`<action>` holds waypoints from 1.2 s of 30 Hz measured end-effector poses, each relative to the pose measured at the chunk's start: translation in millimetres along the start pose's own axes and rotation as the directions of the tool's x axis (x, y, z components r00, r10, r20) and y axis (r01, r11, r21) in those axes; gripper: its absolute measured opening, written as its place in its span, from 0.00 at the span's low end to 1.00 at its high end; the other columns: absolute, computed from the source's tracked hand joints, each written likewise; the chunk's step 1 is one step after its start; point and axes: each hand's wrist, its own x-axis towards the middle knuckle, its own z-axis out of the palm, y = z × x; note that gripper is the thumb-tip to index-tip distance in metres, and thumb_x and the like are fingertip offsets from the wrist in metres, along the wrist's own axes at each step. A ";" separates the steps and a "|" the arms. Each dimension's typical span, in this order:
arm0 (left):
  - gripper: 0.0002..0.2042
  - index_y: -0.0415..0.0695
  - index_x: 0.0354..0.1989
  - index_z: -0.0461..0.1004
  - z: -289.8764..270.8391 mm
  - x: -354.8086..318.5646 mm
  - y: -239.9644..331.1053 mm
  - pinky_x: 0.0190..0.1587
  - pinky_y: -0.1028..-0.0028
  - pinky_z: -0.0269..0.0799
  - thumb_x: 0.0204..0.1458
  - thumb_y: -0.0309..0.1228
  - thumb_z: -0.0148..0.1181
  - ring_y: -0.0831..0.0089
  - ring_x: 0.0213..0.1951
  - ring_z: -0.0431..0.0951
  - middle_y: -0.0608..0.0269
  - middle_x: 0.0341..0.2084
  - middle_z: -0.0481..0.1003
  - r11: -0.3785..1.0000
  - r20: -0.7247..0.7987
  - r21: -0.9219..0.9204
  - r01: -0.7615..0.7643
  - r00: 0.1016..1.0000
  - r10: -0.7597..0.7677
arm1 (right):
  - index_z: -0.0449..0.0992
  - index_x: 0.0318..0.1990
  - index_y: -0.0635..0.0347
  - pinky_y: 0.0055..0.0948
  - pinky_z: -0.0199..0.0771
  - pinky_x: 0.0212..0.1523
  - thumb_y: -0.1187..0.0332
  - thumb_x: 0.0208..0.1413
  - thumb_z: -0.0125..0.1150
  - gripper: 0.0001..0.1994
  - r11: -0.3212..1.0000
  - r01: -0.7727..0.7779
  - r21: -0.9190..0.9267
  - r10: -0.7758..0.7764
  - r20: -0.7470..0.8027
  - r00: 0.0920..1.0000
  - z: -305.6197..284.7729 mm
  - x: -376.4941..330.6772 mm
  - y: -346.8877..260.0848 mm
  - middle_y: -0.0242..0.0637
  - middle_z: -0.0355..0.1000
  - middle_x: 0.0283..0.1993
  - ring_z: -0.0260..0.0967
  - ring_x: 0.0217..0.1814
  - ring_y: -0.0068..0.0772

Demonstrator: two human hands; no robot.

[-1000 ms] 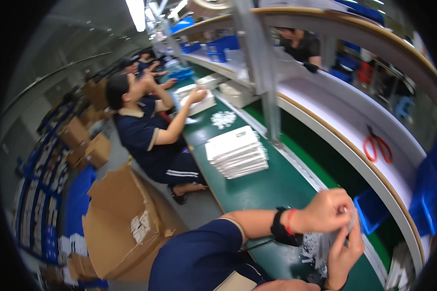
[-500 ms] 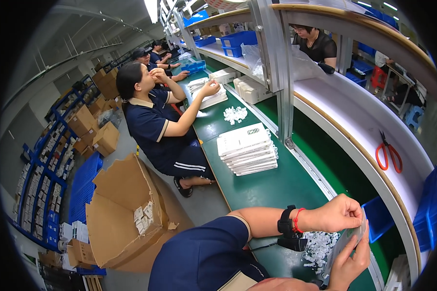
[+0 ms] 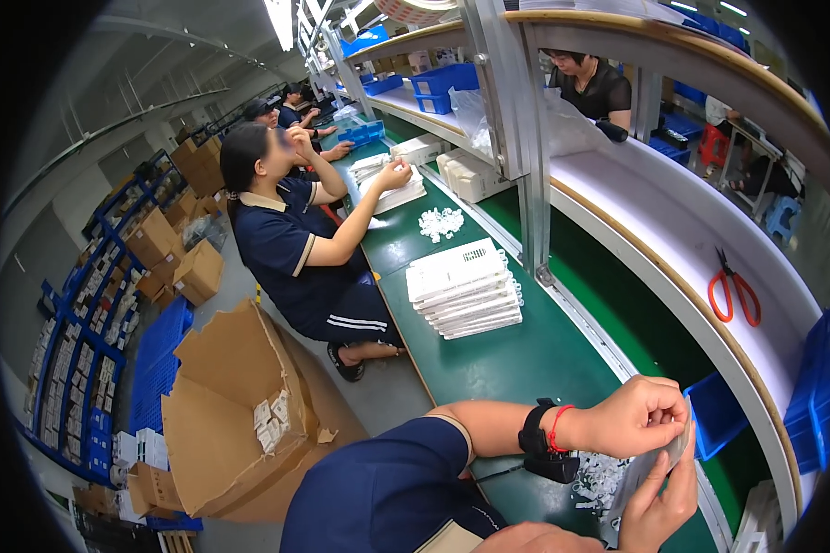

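My left hand (image 3: 634,417), with a black band and a red cord at its wrist, is closed in a pinch at the upper end of a pale, flat, box-like piece (image 3: 629,481). From below, my right hand (image 3: 659,510) grips the same piece between thumb and fingers. The hands partly hide it, so its exact kind is unclear. Beside it on the green bench lies a heap of small white loop-like pieces (image 3: 596,479). Farther along stands a stack of flat white boxes (image 3: 461,293), with similar small loops sticking out along its right side.
Another small white heap (image 3: 441,223) lies beyond the stack, near a co-worker (image 3: 281,221) at the bench. A metal post (image 3: 535,212) and a curved shelf (image 3: 655,221) with red-handled scissors (image 3: 734,293) border the right. Blue bins (image 3: 816,396) stand right; an open carton (image 3: 221,405) is left.
The view has shifted slightly. My left fingers have curled lower over the top of the pale piece, and both hands stay on it. The co-worker's raised hand has moved a little.
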 end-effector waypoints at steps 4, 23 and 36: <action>0.02 0.38 0.25 0.73 -11.4 4.3 8.2 0.22 0.78 0.65 0.47 0.23 0.58 0.76 0.18 0.69 0.62 0.21 0.70 0.919 0.019 0.253 -0.302 0.951 0.308 | 0.72 0.51 0.69 0.31 0.70 0.49 0.74 0.58 0.54 0.15 0.963 0.004 0.269 -0.041 0.131 0.991 -13.0 2.4 14.1 0.53 0.71 0.50 0.72 0.49 0.44; 0.23 0.36 0.34 0.71 -3.9 -0.1 8.7 0.34 0.71 0.69 0.34 0.37 0.74 0.69 0.30 0.73 0.59 0.26 0.73 0.996 0.274 0.057 -0.069 0.960 0.051 | 0.69 0.38 0.65 0.28 0.68 0.46 0.76 0.52 0.60 0.08 0.547 -0.100 0.831 0.069 0.074 0.995 -16.9 -3.6 56.1 0.40 0.67 0.40 0.66 0.42 0.30; 0.16 0.38 0.24 0.66 -10.8 1.7 15.8 0.24 0.75 0.64 0.41 0.32 0.70 0.78 0.21 0.67 0.64 0.18 0.69 0.995 0.158 0.072 -0.067 0.986 0.055 | 0.69 0.39 0.66 0.21 0.71 0.42 0.70 0.55 0.56 0.08 0.359 -0.344 0.868 0.319 0.232 0.919 13.5 -3.3 87.5 0.36 0.70 0.38 0.70 0.41 0.23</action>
